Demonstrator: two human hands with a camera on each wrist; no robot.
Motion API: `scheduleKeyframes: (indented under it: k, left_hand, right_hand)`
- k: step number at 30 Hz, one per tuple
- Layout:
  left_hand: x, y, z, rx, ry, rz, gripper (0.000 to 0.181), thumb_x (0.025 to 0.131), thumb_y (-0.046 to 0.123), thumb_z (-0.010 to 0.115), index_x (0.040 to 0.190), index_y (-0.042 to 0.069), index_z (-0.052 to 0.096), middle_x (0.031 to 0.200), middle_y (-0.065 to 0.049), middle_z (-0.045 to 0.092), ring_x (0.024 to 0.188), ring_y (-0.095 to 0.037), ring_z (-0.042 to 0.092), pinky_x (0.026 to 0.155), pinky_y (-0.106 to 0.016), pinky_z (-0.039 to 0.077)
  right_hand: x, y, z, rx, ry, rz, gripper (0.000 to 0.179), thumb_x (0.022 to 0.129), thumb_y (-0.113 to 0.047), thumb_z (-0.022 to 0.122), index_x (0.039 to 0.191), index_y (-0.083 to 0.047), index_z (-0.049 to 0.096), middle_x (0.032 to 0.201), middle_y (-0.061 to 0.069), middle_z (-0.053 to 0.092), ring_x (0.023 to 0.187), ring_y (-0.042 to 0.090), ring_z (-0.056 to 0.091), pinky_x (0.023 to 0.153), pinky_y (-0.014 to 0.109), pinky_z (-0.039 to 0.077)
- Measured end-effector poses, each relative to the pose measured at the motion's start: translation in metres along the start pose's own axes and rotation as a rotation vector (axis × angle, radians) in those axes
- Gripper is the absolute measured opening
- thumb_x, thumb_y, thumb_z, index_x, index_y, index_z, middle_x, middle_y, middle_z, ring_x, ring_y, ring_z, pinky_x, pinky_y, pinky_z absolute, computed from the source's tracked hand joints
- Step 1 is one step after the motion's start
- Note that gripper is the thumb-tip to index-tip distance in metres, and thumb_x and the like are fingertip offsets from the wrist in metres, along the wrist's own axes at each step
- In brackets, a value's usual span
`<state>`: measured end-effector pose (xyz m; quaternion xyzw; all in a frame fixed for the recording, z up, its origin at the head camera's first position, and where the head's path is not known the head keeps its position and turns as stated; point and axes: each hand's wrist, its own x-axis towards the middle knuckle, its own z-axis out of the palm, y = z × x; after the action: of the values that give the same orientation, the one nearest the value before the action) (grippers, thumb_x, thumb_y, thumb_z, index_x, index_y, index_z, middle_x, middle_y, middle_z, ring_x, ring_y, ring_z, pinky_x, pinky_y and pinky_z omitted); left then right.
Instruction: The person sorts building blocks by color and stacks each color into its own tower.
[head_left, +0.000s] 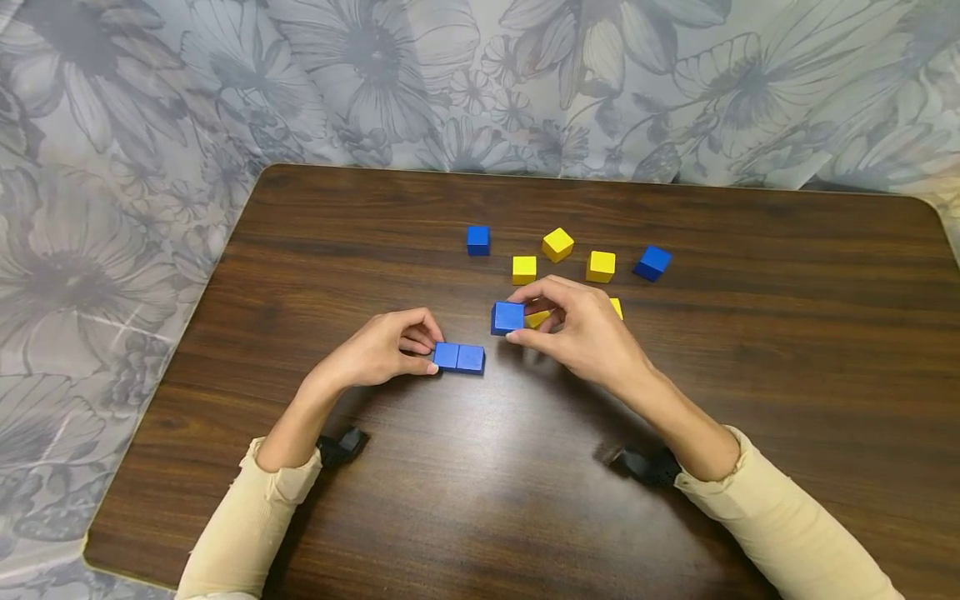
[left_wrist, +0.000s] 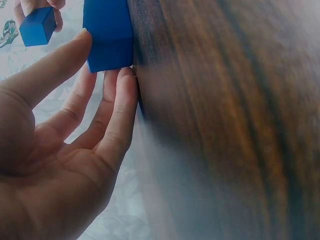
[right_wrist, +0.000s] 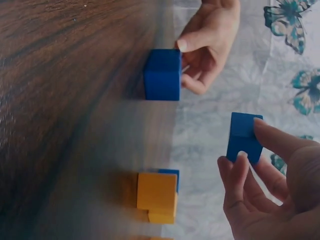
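Observation:
Two blue blocks [head_left: 459, 357] lie side by side on the table, their faces meeting in a straight row. My left hand [head_left: 386, 347] pinches the left one between thumb and fingers; in the left wrist view the thumb lies along that block's [left_wrist: 111, 45] side. To the upper right, my right hand [head_left: 581, 325] grips another blue block [head_left: 508, 317] between thumb and fingertips. The right wrist view shows this held block [right_wrist: 245, 136] raised off the tabletop, apart from the pair. Beneath the right hand, a yellow block [head_left: 537, 319] is partly hidden.
Farther back on the brown wooden table [head_left: 360, 233] stand several yellow blocks [head_left: 601, 267], a blue block [head_left: 478, 241] at their left and another blue block [head_left: 652, 263] at their right. A yellow block [head_left: 617, 307] peeks out behind the right hand. Floral cloth [head_left: 375, 75] borders the table.

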<state>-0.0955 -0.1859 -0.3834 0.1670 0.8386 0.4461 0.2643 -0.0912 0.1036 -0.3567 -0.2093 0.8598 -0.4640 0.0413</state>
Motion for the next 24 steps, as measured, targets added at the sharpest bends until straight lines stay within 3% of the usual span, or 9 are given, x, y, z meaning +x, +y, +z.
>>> scheduleKeyframes:
  k: [11, 17, 24]
  left_hand:
    - [0.001, 0.001, 0.000, -0.004, 0.002, 0.000, 0.031, 0.080, 0.000, 0.081, 0.105, 0.005, 0.062, 0.110, -0.012, 0.065, 0.104, -0.023, 0.066, 0.089, -0.025, 0.055]
    - [0.001, 0.002, 0.001, 0.003, 0.001, 0.005, 0.030, 0.081, 0.001, 0.081, 0.104, 0.005, 0.063, 0.112, -0.012, 0.065, 0.105, -0.023, 0.066, 0.090, -0.026, 0.055]
    - [0.000, 0.002, 0.001, 0.004, -0.001, 0.004, 0.030, 0.081, 0.000, 0.081, 0.104, 0.005, 0.063, 0.110, -0.012, 0.065, 0.105, -0.023, 0.066, 0.090, -0.027, 0.055]
  right_hand:
    - [0.006, -0.003, 0.019, 0.043, -0.025, -0.012, 0.037, 0.076, -0.019, 0.088, 0.108, -0.011, 0.071, 0.099, -0.001, 0.070, 0.065, 0.014, 0.064, 0.052, 0.026, 0.053]
    - [0.009, -0.003, 0.027, 0.074, -0.037, -0.024, 0.033, 0.077, -0.019, 0.087, 0.105, -0.012, 0.072, 0.101, -0.003, 0.069, 0.076, 0.008, 0.069, 0.064, 0.022, 0.057]
    - [0.011, -0.004, 0.037, 0.109, -0.057, -0.040, 0.030, 0.077, -0.020, 0.087, 0.102, -0.012, 0.073, 0.100, -0.004, 0.068, 0.088, 0.012, 0.070, 0.073, 0.023, 0.059]
